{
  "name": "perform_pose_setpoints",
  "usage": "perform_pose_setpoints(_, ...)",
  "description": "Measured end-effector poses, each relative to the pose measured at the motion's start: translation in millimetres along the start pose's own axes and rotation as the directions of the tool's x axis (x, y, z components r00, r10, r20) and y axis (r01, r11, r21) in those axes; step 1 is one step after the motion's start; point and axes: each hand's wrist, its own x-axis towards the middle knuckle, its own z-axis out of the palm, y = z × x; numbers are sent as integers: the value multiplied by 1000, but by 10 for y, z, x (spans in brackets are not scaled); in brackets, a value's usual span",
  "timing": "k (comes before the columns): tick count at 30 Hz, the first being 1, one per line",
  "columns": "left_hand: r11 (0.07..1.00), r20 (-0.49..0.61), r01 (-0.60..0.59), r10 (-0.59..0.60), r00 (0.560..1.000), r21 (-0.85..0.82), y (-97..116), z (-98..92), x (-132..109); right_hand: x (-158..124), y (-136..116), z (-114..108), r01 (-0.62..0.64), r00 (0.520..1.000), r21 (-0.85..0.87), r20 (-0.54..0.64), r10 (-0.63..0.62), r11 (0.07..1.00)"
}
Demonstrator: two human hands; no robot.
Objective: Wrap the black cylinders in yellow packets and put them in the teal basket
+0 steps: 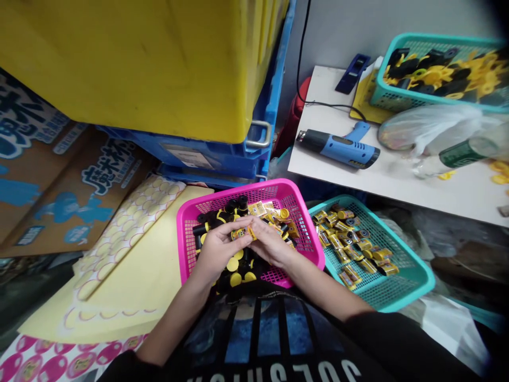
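Observation:
Over the pink basket [183,233], my two hands meet around a small yellow-labelled tube [243,233]. My left hand [220,246] pinches its left part between thumb and fingers. At its other end, the fingers of my right hand [270,241] are closed on it. Whether the label is loose or fitted cannot be seen. Below and around the hands lie several black tubes with yellow caps [236,278]. Flat yellow printed labels [256,209] lie at the far side of the basket.
A teal basket [413,276] at right holds several yellow-labelled tubes [352,244]. On the white table [318,101] lie a blue heat gun [342,148] and a plastic bag [421,127], beside another teal basket [421,98]. Sticker sheets [131,233] lie left; a yellow crate [159,63] rises ahead.

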Motion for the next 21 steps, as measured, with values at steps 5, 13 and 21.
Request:
perform_pose_setpoints(5,989,40,71,-66,997,-132,-2,12,-46,-46,-60,-38,93,996,-142,27,-90,986)
perform_pose_setpoints(13,948,204,206,-158,966,-242,24,217,-49,-438,-576,-64,441,819,-863,275,-503,246)
perform_pose_setpoints(21,968,382,146,-58,923,-205,91,445,125,-568,-797,-114,367,810,-927,276,-517,81)
